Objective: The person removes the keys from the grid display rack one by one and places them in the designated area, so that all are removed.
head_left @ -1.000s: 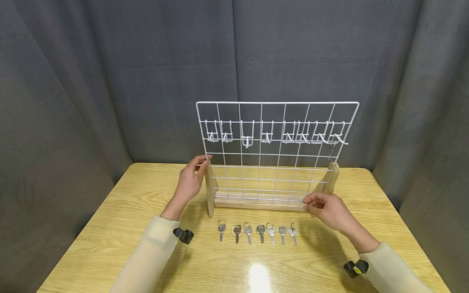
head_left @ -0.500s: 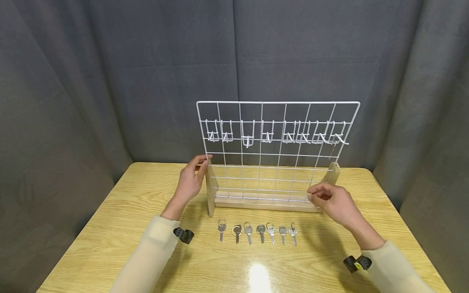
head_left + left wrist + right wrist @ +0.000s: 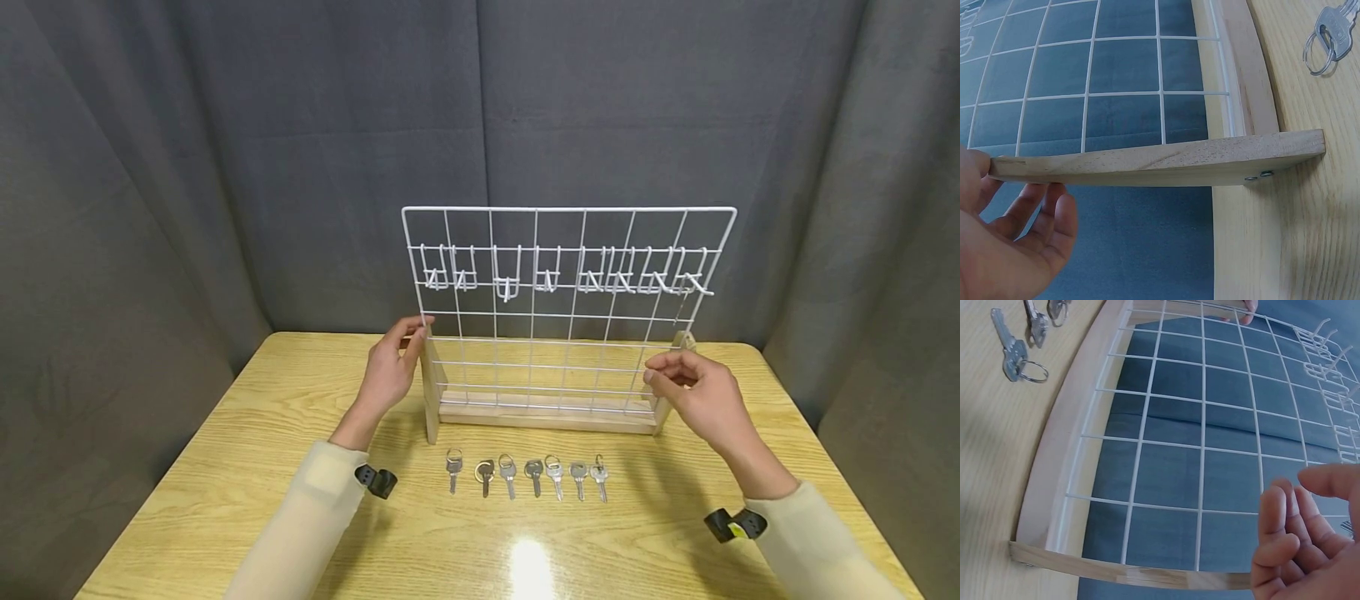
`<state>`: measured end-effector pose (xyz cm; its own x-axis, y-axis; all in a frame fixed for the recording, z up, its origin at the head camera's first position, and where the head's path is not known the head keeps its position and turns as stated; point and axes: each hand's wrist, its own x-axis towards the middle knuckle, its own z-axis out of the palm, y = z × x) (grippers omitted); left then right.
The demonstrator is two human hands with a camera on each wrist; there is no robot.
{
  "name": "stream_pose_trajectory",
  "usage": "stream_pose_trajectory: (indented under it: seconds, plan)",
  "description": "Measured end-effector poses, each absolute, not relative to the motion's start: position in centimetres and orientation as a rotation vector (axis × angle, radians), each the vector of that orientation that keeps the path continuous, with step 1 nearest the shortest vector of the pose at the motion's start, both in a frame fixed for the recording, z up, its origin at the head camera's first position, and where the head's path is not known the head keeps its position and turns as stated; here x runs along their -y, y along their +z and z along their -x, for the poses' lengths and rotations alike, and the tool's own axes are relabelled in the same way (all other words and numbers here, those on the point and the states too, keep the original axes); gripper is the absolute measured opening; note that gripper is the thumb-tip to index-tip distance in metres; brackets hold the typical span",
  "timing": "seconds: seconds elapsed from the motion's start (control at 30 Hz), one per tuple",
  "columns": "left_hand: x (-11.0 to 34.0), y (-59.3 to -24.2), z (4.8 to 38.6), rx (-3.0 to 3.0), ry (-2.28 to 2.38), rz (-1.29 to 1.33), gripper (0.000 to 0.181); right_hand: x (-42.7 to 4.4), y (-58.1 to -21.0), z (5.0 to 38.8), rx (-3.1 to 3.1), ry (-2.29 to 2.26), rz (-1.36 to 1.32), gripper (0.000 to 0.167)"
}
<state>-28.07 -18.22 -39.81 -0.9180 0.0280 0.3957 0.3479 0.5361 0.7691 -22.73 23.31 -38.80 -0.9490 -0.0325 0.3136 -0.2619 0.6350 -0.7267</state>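
A white wire grid rack (image 3: 532, 317) stands upright between wooden side pieces, with several white hooks (image 3: 546, 279) along its upper part. My left hand (image 3: 390, 371) holds the top of the left wooden side piece (image 3: 1160, 159), its thumb and fingers on either side of the board. In front of the grid's lower right, my right hand (image 3: 701, 396) hovers with loosely curled fingers and holds nothing. A row of several keys (image 3: 533, 475), with rings, lies on the table before the rack. Something thin, apparently a key (image 3: 681, 308), hangs from the rightmost hook.
The wood-grain table (image 3: 300, 517) is bounded by grey curtains (image 3: 337, 167) at the back and both sides. The rack's wooden base bar (image 3: 540, 419) runs just behind the row of keys. Each wrist wears a small black camera (image 3: 377, 482).
My right hand has moved up and to the right, from the base bar's right end towards the right side piece. The left hand has stayed on the left side piece.
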Motion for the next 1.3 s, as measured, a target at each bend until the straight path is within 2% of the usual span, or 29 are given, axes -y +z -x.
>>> stream_pose_trajectory:
  seconds: [0.87,1.3]
  plan:
    - [18.2,-39.8,28.0,2.447,-1.330,0.289,0.032,-23.9,-37.0,23.3,2.276,1.445,-0.075,0.032]
    - [18.2,-39.8,28.1,2.451,-1.318,0.284,0.032,-23.7,-36.2,24.0,2.101,1.574,-0.059,0.023]
